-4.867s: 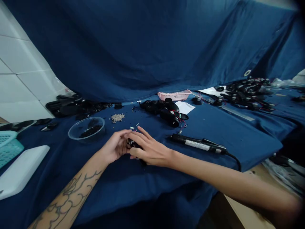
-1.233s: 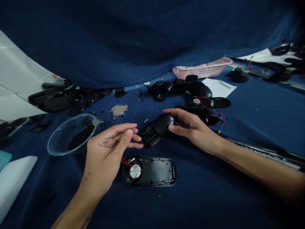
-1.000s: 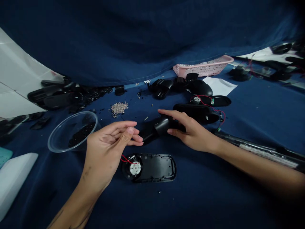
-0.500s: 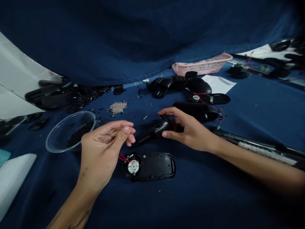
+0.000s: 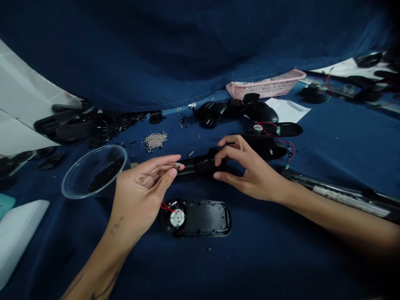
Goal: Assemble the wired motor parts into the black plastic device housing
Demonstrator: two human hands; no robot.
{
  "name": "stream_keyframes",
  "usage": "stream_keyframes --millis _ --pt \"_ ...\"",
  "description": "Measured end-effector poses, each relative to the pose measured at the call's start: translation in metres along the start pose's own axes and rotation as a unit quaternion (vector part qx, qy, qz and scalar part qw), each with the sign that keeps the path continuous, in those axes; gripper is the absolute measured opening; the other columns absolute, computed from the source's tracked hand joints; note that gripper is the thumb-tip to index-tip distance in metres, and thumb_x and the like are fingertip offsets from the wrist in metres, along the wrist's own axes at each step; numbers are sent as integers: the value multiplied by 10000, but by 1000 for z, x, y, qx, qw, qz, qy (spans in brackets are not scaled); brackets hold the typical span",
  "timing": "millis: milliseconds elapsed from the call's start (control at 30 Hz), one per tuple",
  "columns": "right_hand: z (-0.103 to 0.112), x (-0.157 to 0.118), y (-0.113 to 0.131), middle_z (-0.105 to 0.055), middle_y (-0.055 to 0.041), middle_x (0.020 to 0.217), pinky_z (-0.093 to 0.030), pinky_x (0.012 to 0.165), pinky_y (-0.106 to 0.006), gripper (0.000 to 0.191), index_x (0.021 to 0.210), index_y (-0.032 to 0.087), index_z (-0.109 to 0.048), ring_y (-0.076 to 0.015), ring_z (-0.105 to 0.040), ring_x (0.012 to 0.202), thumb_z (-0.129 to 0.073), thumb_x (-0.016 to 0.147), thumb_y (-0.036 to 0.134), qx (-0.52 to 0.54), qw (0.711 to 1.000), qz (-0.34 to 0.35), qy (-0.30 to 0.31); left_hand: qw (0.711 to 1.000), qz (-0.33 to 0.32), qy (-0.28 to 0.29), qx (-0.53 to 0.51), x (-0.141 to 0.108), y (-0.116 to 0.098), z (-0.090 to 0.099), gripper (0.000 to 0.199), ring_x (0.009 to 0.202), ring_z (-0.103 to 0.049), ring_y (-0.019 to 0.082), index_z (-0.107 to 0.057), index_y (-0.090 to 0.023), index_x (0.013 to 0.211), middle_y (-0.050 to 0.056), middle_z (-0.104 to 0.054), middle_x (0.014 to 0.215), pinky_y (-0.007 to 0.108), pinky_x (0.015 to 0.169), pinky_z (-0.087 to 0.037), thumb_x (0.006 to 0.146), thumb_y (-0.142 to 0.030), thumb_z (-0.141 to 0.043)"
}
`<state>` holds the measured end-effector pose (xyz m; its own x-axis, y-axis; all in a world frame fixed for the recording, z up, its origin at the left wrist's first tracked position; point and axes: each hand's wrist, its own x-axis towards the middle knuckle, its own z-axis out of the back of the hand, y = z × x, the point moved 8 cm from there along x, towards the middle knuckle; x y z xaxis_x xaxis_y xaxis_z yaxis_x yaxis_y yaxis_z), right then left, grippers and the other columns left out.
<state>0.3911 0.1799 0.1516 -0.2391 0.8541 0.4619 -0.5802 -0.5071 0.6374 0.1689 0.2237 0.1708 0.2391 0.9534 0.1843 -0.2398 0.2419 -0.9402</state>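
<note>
Working over dark blue cloth (image 5: 243,266), a person handles small parts amid black plastic pcs. At left, a clear tub (image 5: 66,187) w/ dark bits inside sits just beside the left hand (image 5: 134,200), which pinches a tiny part (image 5: 177,166) btwn thumb & fingers, too small to ID. Far side of that hand: a pile of metal bits (image 5: 155,141). Near side: a black tray (image 5: 204,218), lying flat, w/ a white disc (image 5: 177,217) at its left end & red wires (image 5: 165,206) running behind the hand. Center, a black housing (image 5: 204,164) lies btwn the hands; right hand (image 5: 250,171) is curled w/ thumb apart from fingers, contact unclear. Farther right: a pink basket (image 5: 265,88) at the far edge, wired parts (image 5: 289,130), then a long black tool (image 5: 343,198). Step in hand, est.: small-part handling, housing & tray apart. Any next move calls for a light pinch & no tug on wires.
</note>
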Motion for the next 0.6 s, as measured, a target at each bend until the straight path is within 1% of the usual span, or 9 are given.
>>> stream_keyframes --millis 67,167,233,267,333,367,433,500,600 --pt "-1 -1 -7 -408 -101 1393 -493 1054 -382 198 1155 199 -663 -262 -464 1294 -702 1012 331 0 1000 -27 -7 1000 9 7 -3 0 3 -2 175 981 -782 190 -828 -246 1020 37 -831 1015 264 950 -620 859 -315 -827" --pt "-6 -4 -22 -435 -109 1414 -549 938 -362 518 1452 235 -523 -237 -564 1121 -722 1006 409 49 994 -94 -11 999 27 13 -26 -1 7 -4 174 896 -787 170 -820 -231 1003 36 -826 976 238 886 -633 847 -304 -839" --pt "-11 -3 -30 -465 -111 1417 -550 848 -349 711 1560 238 -409 -210 -599 968 -751 986 483 79 989 -127 -11 998 31 17 -46 -1 8 -5 183 845 -784 165 -811 -219 1000 36 -817 932 229 834 -640 839 -298 -846" --pt "-13 -1 -33 -480 -111 1412 -541 801 -338 748 1582 235 -385 -194 -601 904 -749 985 502 87 987 -135 -13 998 31 20 -54 -1 8 -5 191 827 -780 162 -808 -216 1000 34 -811 917 226 816 -641 831 -294 -852" --pt "-16 6 -38 -525 -101 1372 -516 746 -321 739 1596 229 -394 -169 -590 819 -736 994 488 88 987 -137 -17 998 35 25 -55 -2 9 -6 225 821 -768 162 -812 -217 1015 35 -803 914 232 815 -639 809 -286 -869" --pt "-18 10 -39 -555 -92 1333 -509 750 -320 688 1576 226 -437 -164 -587 804 -729 998 459 87 987 -134 -17 998 37 26 -49 -2 9 -6 255 834 -763 168 -815 -219 1034 37 -800 923 243 831 -638 796 -284 -878" --pt "-21 16 -42 -598 -72 1261 -517 826 -329 547 1490 218 -549 -171 -602 847 -719 996 381 94 987 -128 -13 999 36 16 -34 -2 9 -3 317 875 -756 184 -820 -228 1078 41 -796 944 271 879 -632 775 -292 -891" --pt "-23 18 -42 -618 -66 1217 -523 880 -329 447 1411 196 -603 -185 -620 924 -700 996 333 111 985 -130 -14 999 39 10 -28 -2 9 -2 338 922 -752 196 -822 -240 1103 45 -799 970 287 918 -619 782 -323 -885" --pt "-28 12 -35 -635 -77 1149 -518 799 -308 385 1360 152 -614 -186 -620 919 -646 1023 337 128 981 -146 -18 999 30 35 -18 -4 10 -8 278 961 -748 193 -830 -253 1080 44 -811 1017 264 897 -601 828 -368 -846"
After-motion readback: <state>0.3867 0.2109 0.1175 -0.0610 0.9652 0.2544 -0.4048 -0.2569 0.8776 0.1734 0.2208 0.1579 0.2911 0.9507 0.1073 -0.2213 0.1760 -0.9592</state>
